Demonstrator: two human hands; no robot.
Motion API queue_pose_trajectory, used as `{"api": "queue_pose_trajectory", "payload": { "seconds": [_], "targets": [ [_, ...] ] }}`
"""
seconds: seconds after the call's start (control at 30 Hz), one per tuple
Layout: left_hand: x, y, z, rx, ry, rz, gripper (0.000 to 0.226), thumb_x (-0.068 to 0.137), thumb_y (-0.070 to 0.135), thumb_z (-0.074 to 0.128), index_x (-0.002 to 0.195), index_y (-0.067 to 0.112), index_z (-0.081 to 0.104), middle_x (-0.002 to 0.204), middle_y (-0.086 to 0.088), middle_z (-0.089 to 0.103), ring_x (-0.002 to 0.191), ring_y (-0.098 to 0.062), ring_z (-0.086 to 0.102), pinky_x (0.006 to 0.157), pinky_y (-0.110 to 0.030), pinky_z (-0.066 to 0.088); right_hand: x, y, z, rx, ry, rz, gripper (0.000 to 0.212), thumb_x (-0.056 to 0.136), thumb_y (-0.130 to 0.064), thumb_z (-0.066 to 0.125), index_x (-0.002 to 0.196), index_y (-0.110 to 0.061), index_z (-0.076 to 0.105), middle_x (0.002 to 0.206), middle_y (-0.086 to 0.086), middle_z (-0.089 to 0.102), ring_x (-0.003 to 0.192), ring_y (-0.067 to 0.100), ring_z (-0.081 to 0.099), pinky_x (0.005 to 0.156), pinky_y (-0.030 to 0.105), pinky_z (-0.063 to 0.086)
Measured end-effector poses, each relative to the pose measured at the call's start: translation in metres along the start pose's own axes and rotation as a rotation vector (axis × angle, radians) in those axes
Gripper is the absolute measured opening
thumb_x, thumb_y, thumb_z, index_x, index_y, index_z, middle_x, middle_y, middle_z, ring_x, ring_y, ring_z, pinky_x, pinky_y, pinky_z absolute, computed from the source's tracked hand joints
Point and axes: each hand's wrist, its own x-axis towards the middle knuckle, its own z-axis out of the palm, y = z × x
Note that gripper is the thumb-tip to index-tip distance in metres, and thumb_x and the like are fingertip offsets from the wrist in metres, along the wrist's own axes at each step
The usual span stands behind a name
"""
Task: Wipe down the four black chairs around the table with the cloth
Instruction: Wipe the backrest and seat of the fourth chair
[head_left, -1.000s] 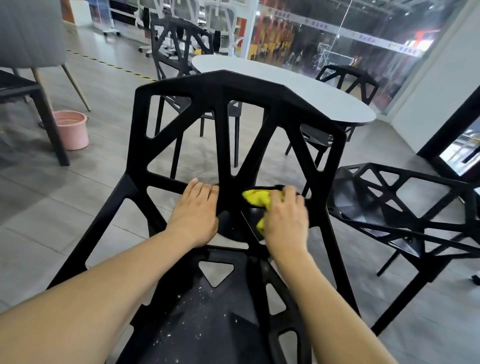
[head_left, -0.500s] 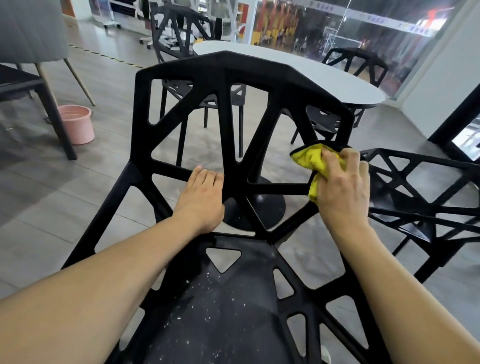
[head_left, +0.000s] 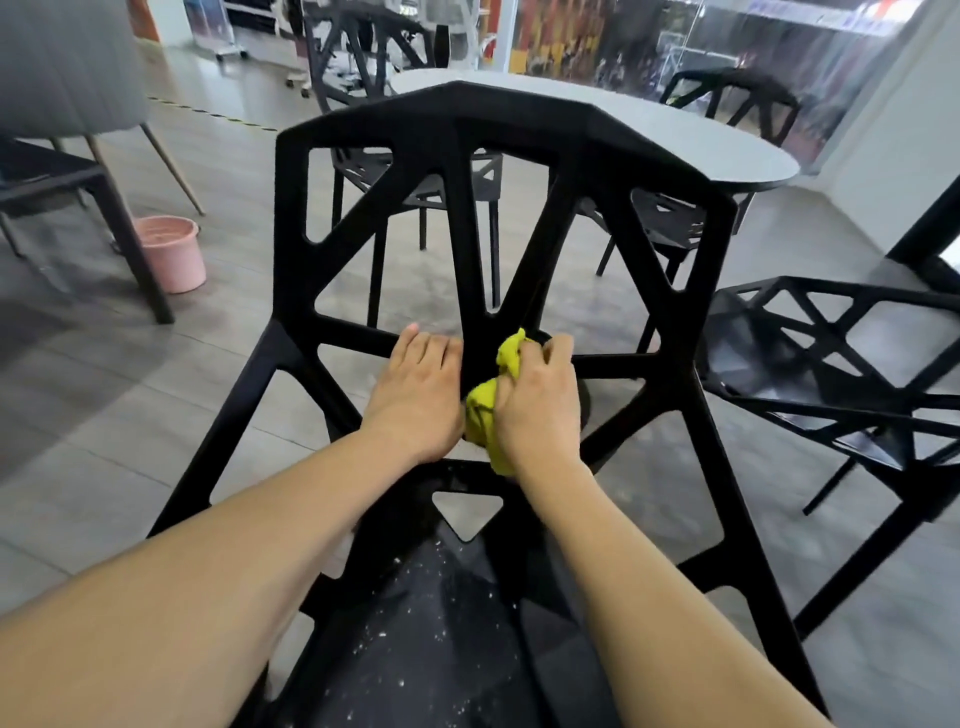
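A black lattice chair (head_left: 467, 140) stands right in front of me, its seat speckled with white dust. My left hand (head_left: 418, 389) rests on the lower crossbar of the backrest, fingers laid over it. My right hand (head_left: 537, 402) grips a bunched yellow cloth (head_left: 485, 408) and presses it against the base of the backrest's centre struts, close beside my left hand. A second black chair (head_left: 831, 358) stands to the right. Two more black chairs, one far left (head_left: 363, 52) and one far right (head_left: 737, 93), stand beyond the white oval table (head_left: 727, 145).
A pink bucket (head_left: 171, 252) sits on the grey floor at left, beside a dark table leg (head_left: 135, 249) and a grey upholstered chair (head_left: 62, 62). Glass walls close off the back of the room. A dark door frame stands at the right edge.
My right hand has brought the cloth from the backrest's right upright down to the centre struts. My left hand has stayed on the crossbar.
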Motion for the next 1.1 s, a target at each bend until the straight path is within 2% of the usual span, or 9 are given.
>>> {"api": "queue_pose_trajectory", "payload": {
  "seconds": [0.13,0.3,0.43,0.53,0.67,0.77,0.87,0.97,1.1],
  "targets": [
    [-0.002,-0.001,-0.002,-0.008,-0.003,0.014,0.072,0.092,0.027,0.048,0.154,0.008,0.019,0.152,-0.008,0.032,0.147,-0.026,0.020,0.125,-0.040,-0.004,-0.001,0.024,0.000,-0.108,-0.011,-0.042,0.036,0.088,-0.015,0.062,0.123,-0.008,0.055,0.119,0.013,0.044,0.097,0.033,0.052,0.074,0.043,0.052],
    [-0.004,-0.002,-0.006,-0.010,-0.027,0.010,0.073,0.094,0.031,0.046,0.155,0.006,0.015,0.153,-0.009,0.030,0.148,-0.027,0.018,0.125,-0.040,-0.003,-0.003,0.032,-0.011,-0.209,-0.012,-0.188,0.033,0.080,-0.012,0.067,0.112,-0.006,0.061,0.106,0.015,0.049,0.084,0.034,0.054,0.066,0.044,0.052],
    [-0.003,-0.003,-0.005,-0.003,-0.042,0.026,0.072,0.092,0.037,0.026,0.155,0.004,0.016,0.152,-0.010,0.030,0.146,-0.028,0.019,0.125,-0.040,-0.002,0.006,0.036,-0.020,-0.064,0.004,-0.057,0.024,0.088,-0.019,0.059,0.110,-0.009,0.062,0.110,0.013,0.043,0.095,0.034,0.052,0.068,0.038,0.045],
    [-0.005,-0.003,-0.005,0.003,-0.039,0.023,0.081,0.082,0.041,0.013,0.154,0.004,0.017,0.150,-0.010,0.032,0.146,-0.028,0.020,0.125,-0.041,-0.002,0.006,0.021,-0.015,-0.030,-0.033,-0.046,0.021,0.090,-0.022,0.058,0.108,-0.009,0.061,0.109,0.010,0.038,0.095,0.032,0.050,0.071,0.041,0.049],
    [-0.005,-0.006,-0.005,0.013,-0.039,0.058,0.071,0.095,0.036,0.029,0.155,0.002,0.013,0.153,-0.012,0.028,0.147,-0.029,0.017,0.125,-0.041,-0.004,0.008,0.025,-0.027,0.005,0.011,-0.105,0.019,0.092,-0.025,0.057,0.104,-0.010,0.062,0.101,0.003,0.035,0.079,0.025,0.048,0.063,0.034,0.043],
    [-0.006,-0.009,-0.004,0.026,-0.042,0.077,0.074,0.096,0.032,0.040,0.156,0.001,0.008,0.157,-0.015,0.023,0.149,-0.031,0.011,0.125,-0.041,-0.007,0.020,0.017,-0.046,0.099,0.187,-0.156,0.025,0.089,-0.017,0.061,0.112,-0.012,0.063,0.105,0.009,0.040,0.082,0.028,0.050,0.064,0.036,0.047],
    [-0.012,-0.009,-0.004,0.012,-0.030,0.068,0.073,0.098,0.028,0.038,0.158,0.004,0.003,0.165,-0.015,0.008,0.153,-0.030,-0.003,0.124,-0.040,-0.009,0.040,-0.002,-0.042,0.019,0.129,-0.217,0.033,0.088,-0.015,0.061,0.121,-0.012,0.061,0.109,0.012,0.041,0.089,0.030,0.051,0.069,0.038,0.050],
    [-0.035,-0.007,-0.004,-0.085,-0.023,0.074,0.070,0.095,0.030,0.036,0.158,0.010,0.013,0.167,-0.011,0.005,0.154,-0.029,-0.005,0.126,-0.041,0.005,0.034,-0.009,-0.025,-0.061,0.041,-0.205,0.037,0.091,-0.019,0.058,0.127,-0.010,0.056,0.110,0.015,0.042,0.094,0.034,0.051,0.080,0.046,0.052],
    [-0.089,-0.033,-0.007,-0.085,0.025,-0.004,0.073,0.084,0.033,0.014,0.151,0.011,0.035,0.160,-0.013,0.030,0.152,-0.033,0.015,0.122,-0.046,0.022,0.024,-0.002,-0.006,-0.062,-0.007,-0.175,0.040,0.096,-0.029,0.046,0.135,-0.017,0.046,0.109,0.006,0.041,0.089,0.021,0.039,0.072,0.031,0.044]
  ]
}}
